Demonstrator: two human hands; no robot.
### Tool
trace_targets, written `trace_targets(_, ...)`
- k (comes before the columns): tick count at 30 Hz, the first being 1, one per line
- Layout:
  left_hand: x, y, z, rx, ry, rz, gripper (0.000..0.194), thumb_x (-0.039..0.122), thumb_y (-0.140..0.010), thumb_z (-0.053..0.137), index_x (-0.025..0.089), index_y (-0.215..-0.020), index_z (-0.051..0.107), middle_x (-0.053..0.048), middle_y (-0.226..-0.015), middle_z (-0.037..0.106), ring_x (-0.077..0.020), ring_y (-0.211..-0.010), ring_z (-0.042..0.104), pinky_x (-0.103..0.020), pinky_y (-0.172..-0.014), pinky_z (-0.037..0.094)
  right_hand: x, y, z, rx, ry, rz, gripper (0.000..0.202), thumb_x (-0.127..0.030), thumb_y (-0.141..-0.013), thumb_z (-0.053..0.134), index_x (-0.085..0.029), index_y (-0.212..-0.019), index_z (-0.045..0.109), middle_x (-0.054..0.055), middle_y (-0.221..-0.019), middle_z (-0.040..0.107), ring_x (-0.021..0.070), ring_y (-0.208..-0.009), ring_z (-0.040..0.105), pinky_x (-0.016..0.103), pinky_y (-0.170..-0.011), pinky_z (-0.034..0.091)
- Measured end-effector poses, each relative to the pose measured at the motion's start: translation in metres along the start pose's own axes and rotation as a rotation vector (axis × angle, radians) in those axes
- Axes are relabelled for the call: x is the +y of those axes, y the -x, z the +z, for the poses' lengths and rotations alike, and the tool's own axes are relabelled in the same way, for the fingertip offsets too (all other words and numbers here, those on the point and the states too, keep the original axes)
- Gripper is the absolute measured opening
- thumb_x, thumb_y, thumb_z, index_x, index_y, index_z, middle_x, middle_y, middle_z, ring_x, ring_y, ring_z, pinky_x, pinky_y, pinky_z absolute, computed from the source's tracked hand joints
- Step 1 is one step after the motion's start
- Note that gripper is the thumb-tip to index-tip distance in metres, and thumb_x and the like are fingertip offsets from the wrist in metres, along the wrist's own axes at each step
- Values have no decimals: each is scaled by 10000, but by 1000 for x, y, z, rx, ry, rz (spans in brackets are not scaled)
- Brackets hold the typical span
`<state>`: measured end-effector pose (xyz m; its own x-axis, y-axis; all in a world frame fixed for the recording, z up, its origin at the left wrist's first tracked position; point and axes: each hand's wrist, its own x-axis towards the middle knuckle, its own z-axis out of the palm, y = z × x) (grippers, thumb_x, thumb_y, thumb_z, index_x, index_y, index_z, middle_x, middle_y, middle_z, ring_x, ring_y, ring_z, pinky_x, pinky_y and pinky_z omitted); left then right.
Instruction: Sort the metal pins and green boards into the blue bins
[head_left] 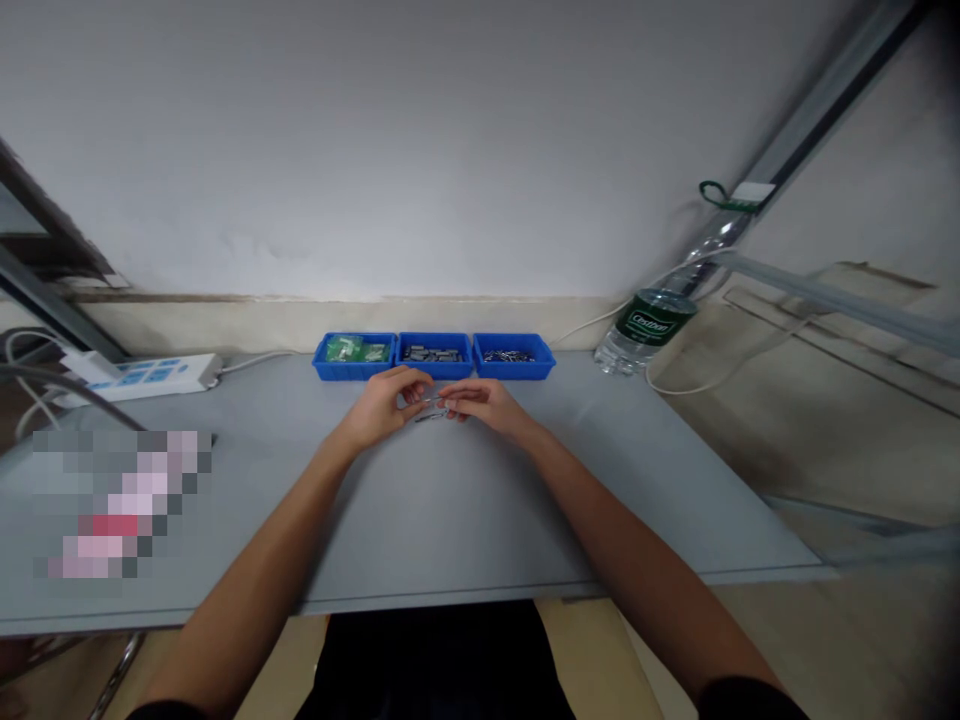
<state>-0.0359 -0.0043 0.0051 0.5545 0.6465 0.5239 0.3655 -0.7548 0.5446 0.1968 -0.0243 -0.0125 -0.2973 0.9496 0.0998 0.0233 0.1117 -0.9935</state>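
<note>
My left hand (390, 404) and my right hand (484, 405) meet over the grey table, just in front of the blue trays. Fingers of both hands are pinched around a small metallic piece between them, too small to make out. Some small shiny parts (429, 416) show beneath the fingertips. Behind my left hand is a blue tray (352, 372) with green and white packets. The middle blue tray (435, 371) contains small grey parts, and the right blue tray (514, 371) has small silvery parts.
A large water bottle (649, 325) stands at the table's back right near a thin cable. At the back left lies a white power strip (169, 375) with cables. A pixelated pinkish object (139, 500) is on the left of the table (465, 530). The wall rises behind.
</note>
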Motion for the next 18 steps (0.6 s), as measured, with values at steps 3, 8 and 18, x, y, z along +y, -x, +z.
trace_targets(3,0,0,0,4,0,10,164,265,-916,688,184,-1058,683,-54,-923,678,-157,-804,636,-298,-781,561,1,1,0,-12,-32,15,278,-398,-714,834,-246,-947,829,28,-800,773,152,-697,666,300,-697,530)
trace_targets(8,-1,0,1,0,-11,-5,167,252,-890,711,176,-1035,678,-46,-912,676,-154,-790,634,-285,-759,544,1,0,-1,-10,-62,50,270,-405,-712,827,-249,-932,834,34,-805,773,147,-695,662,292,-691,516)
trace_targets(18,-13,6,11,-290,-242,-164,91,271,-895,650,192,-929,682,-70,-900,706,-206,-800,628,-321,-751,496,-1,-7,-20,570,-201,-6,316,-344,-664,779,-253,-965,820,67,-1118,793,147,-734,680,281,-644,514)
